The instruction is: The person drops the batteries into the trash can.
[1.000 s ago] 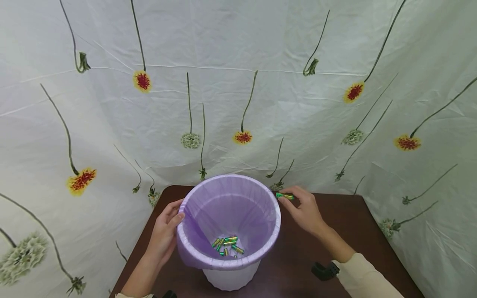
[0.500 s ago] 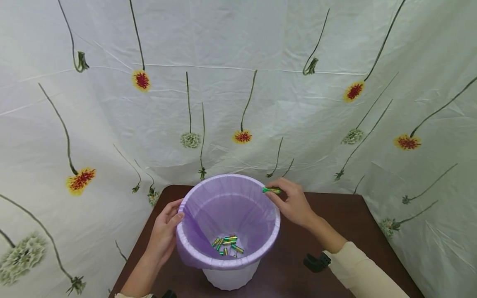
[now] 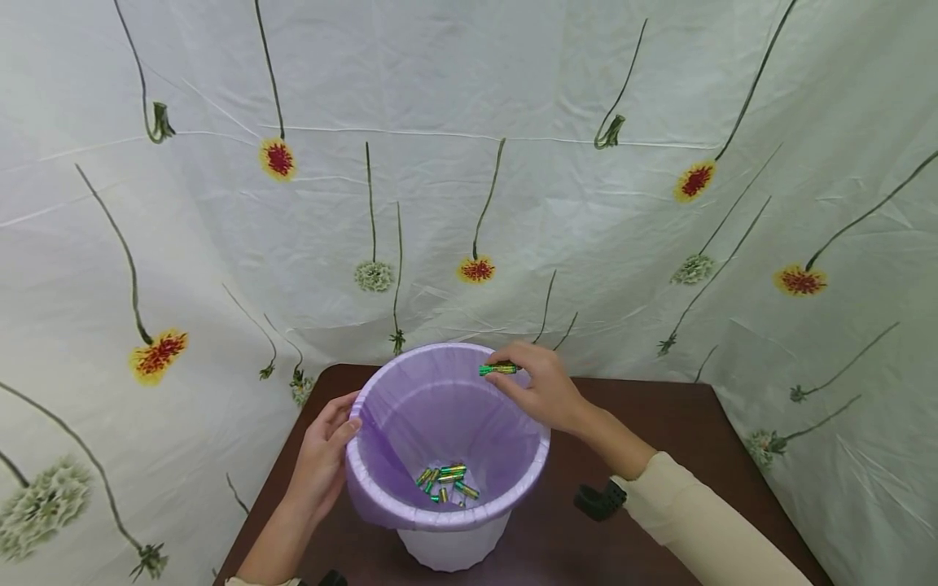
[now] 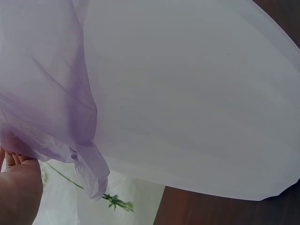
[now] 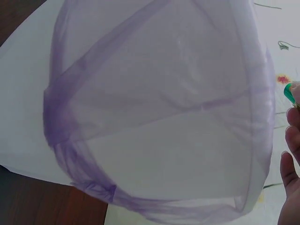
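Note:
A white bin (image 3: pixel 453 544) stands on the table, lined with a thin purple bag (image 3: pixel 454 415) folded over its rim. My left hand (image 3: pixel 318 452) grips the rim at the left, thumb on top and fingers outside. Over the far right part of the rim, my right hand (image 3: pixel 545 391) pinches a green and gold battery (image 3: pixel 497 369) between thumb and fingers. Several similar batteries (image 3: pixel 452 478) lie loose at the bottom of the bin. In the right wrist view, only the battery's green end (image 5: pixel 289 93) shows at the right edge.
The dark brown table (image 3: pixel 630 505) extends around the bin. A pale cloth (image 3: pixel 586 203) printed with flowers hangs behind and on both sides. Black straps with devices are on the wrists, the right one (image 3: pixel 601 500) above the table. Loose bag folds (image 4: pixel 89 168) hang outside the bin.
My right hand has moved left with the battery, from beside the bin to above its opening. The left hand keeps its place on the rim, and the batteries inside look unmoved.

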A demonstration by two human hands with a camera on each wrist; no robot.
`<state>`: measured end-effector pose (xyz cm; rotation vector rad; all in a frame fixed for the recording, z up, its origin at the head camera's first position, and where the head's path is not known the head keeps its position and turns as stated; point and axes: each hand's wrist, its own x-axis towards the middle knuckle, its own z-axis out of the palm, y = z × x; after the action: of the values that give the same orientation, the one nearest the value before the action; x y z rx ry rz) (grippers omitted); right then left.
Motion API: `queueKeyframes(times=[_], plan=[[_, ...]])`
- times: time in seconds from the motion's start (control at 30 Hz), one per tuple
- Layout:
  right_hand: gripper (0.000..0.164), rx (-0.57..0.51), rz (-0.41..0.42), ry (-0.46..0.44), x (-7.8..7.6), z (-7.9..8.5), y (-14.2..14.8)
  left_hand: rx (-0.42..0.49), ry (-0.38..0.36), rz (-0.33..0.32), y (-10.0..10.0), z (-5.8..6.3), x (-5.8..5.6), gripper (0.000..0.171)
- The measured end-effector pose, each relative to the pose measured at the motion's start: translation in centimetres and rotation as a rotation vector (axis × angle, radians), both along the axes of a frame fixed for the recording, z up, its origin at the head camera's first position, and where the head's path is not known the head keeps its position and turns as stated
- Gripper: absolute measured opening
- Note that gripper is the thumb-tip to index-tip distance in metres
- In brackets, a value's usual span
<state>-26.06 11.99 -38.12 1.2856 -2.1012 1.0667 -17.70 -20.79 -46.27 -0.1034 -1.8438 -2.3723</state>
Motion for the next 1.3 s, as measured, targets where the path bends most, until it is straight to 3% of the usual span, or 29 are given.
queueKeyframes(times=[0.4,0.77,0.93,1.3], plan=[[0.015,0.039,0.049,-0.031,0.0,1.3,-1.9,0.007,0.006,-0.010,0.1,-0.1,0.1,0.041],[0.017,0.094,0.041,-0.013,-0.2,2.2,-2.5,0.008,0.016,-0.019,0.1,0.0,0.0,0.042],[0.024,0.080,0.017,0.026,-0.4,2.6,-2.5,0.004,0.016,-0.022,0.1,0.0,-0.1,0.042],[0.023,0.087,0.034,0.021,-0.4,3.3,-2.4,0.009,0.023,-0.031,-0.2,0.0,0.0,0.041]])
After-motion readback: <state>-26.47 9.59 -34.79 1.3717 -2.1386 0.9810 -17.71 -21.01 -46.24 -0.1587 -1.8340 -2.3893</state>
